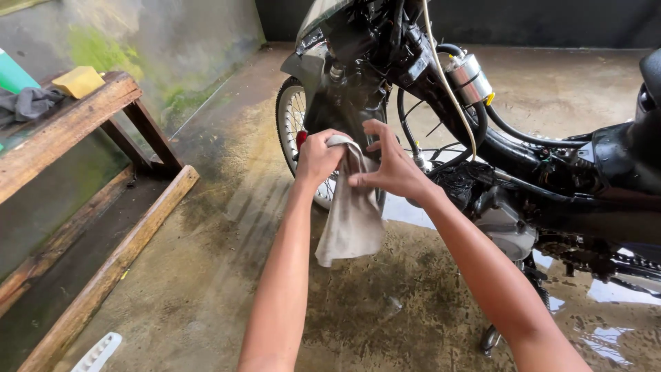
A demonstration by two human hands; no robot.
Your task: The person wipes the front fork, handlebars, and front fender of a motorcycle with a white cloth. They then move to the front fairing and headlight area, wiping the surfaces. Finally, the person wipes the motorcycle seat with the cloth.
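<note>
While both hands pinch the rag (351, 213), wet floor (206, 262) lies open leftward.

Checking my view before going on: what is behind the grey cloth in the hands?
Behind the hanging grey cloth show the spoked front wheel and wet concrete floor. The cloth covers part of the wheel's rim and the black motorbike there.

A limp, matt grey cloth rag (351, 213) hangs before a glossy black motorcycle frame (523, 158) with a shiny metal cylinder (469, 78), above wet, rough concrete floor (206, 275) and a weathered wooden bench (65, 127).
</note>
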